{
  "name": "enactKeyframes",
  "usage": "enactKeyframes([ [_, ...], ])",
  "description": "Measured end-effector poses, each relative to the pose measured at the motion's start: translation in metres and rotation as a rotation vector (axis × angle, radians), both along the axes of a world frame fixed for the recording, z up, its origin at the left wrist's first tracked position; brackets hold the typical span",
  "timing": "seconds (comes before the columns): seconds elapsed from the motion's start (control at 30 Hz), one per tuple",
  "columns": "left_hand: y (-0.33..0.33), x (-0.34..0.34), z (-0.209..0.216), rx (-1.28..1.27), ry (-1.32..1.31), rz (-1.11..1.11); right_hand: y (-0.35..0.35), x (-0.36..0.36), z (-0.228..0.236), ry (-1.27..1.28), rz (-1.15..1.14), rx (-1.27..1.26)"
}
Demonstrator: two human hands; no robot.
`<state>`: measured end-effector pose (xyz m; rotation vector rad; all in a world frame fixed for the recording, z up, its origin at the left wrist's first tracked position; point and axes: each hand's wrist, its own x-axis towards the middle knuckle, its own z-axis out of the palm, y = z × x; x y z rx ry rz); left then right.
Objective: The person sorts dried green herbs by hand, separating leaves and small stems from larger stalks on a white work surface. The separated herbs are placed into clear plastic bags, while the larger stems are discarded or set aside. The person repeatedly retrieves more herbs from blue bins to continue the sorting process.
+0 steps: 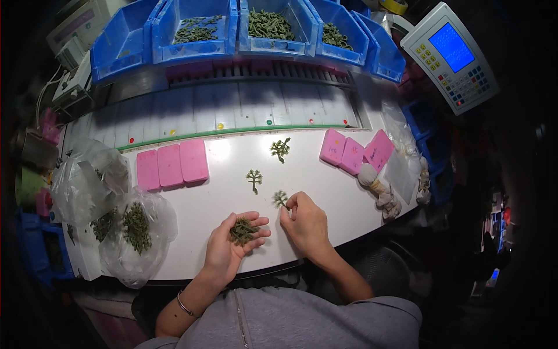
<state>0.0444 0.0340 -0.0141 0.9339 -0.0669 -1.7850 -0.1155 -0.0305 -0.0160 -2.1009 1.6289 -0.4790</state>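
My left hand (224,245) is palm up, fingers loosely curled, cradling a clump of small green tree-shaped pieces (243,232). Just to its right, my right hand (306,224) pinches one more green tree-shaped piece (280,198) between thumb and forefinger, close over the white tabletop (192,232). That piece is slightly blurred, and I cannot tell whether it touches the table. Beyond the hands lies a single branched green piece (254,181) with a thin stem. Farther back is a small group of similar green pieces (280,149), perhaps overlapping.
Clear plastic bags (160,218) of green pieces sit at left. Pink blocks (170,165) lie left, more pink blocks (352,156) right, beside a pale bundle (381,192). Behind a green-edged light panel (232,107) stand blue bins (195,52). A keypad-and-screen unit (453,58) leans in.
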Motion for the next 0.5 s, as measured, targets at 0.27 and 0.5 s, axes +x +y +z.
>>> enactKeyframes([
  [0.27,0.0,0.0,-0.001,0.0,0.035,-0.001,0.005,-0.001,0.035,-0.389,0.176,0.365],
  [0.5,-0.002,-0.002,-0.005,-0.012,0.109,0.007,-0.068,0.005,0.013,-0.331,0.162,-0.185],
])
